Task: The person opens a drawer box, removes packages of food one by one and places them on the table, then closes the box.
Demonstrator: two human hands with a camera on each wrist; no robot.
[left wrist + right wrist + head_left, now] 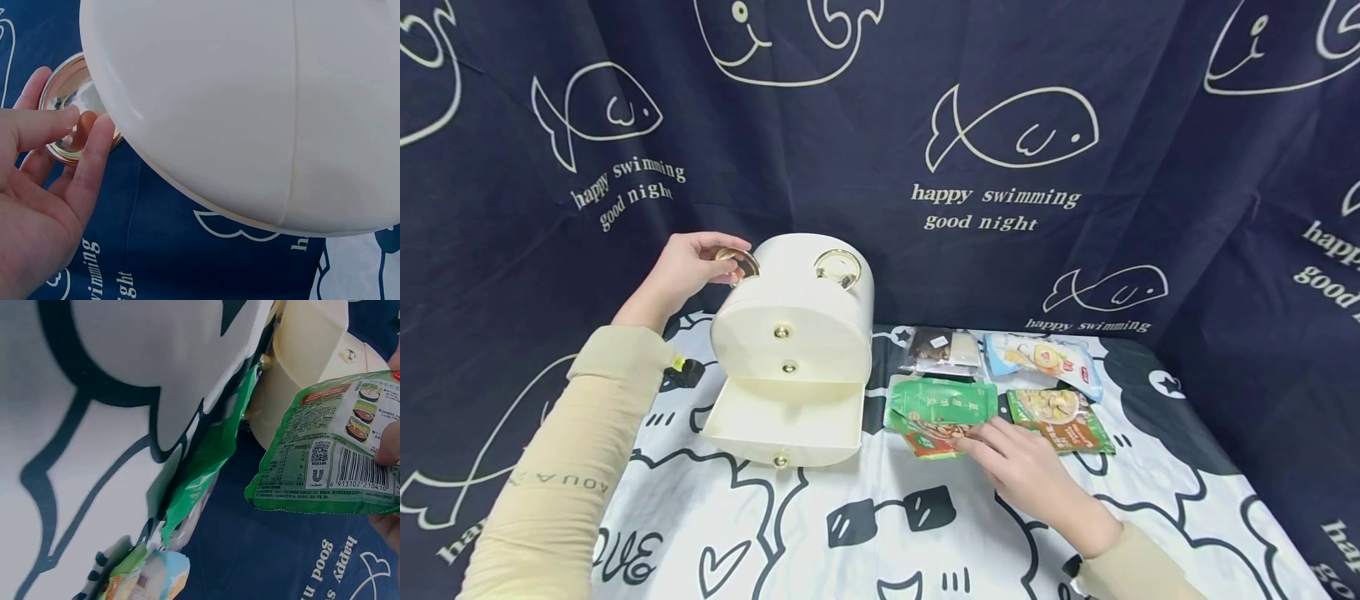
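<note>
A cream-coloured drawer box (797, 333) has two round gold ears on top. Its bottom drawer (790, 412) is pulled out towards me. My left hand (688, 267) grips the left gold ear (87, 103), thumb in front and other fingers behind. To the right of the box, my right hand (1011, 458) pinches a red-and-green food packet (325, 447). The packet's printed back and barcode show in the right wrist view, with the thumb on them. In the head view, a green pouch (943, 400) partly covers that packet.
Behind the green pouch lies a clear bag with dark contents (943, 350). A blue-and-white bag (1045, 358) and a brown-and-green packet (1060, 419) lie farther right. A small black-and-yellow object (683, 371) is left of the box. A dark curtain (865, 150) hangs behind the table.
</note>
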